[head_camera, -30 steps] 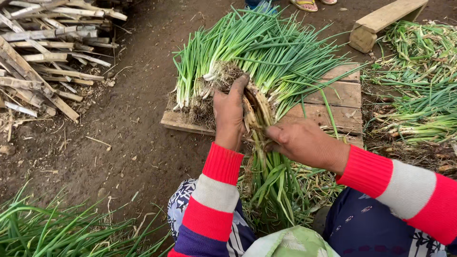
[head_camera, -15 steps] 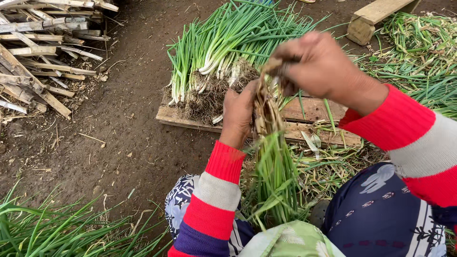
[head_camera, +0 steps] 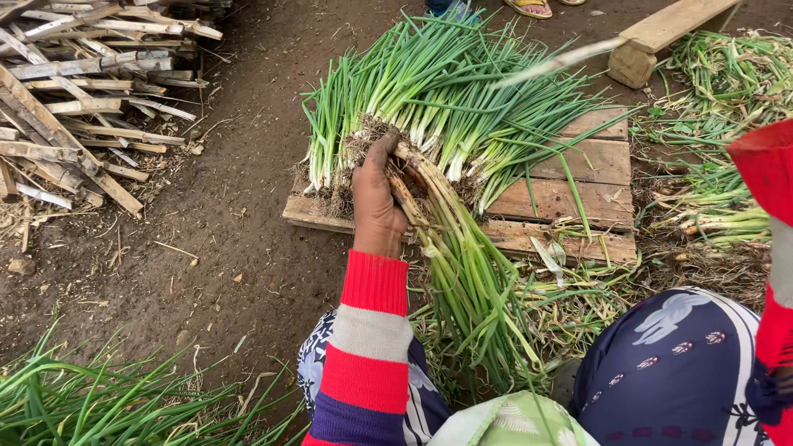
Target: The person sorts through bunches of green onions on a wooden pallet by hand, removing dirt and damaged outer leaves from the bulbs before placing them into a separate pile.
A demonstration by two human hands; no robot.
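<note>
The left hand point(head_camera: 378, 198) is closed around the rooty end of a bundle of long green spring onions point(head_camera: 462, 281), above the wooden pallet's point(head_camera: 570, 198) near edge. The right hand is out of view, only its red sleeve point(head_camera: 764, 169) showing.

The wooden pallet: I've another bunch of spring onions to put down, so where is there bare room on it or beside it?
The pallet's right-hand boards are bare, past the piled spring onions. The dirt ground between the pallet and the scrap wood pile is open. Crowded: the pallet's left half, where the left hand grips a bunch, and the trimmings on the right.
</note>
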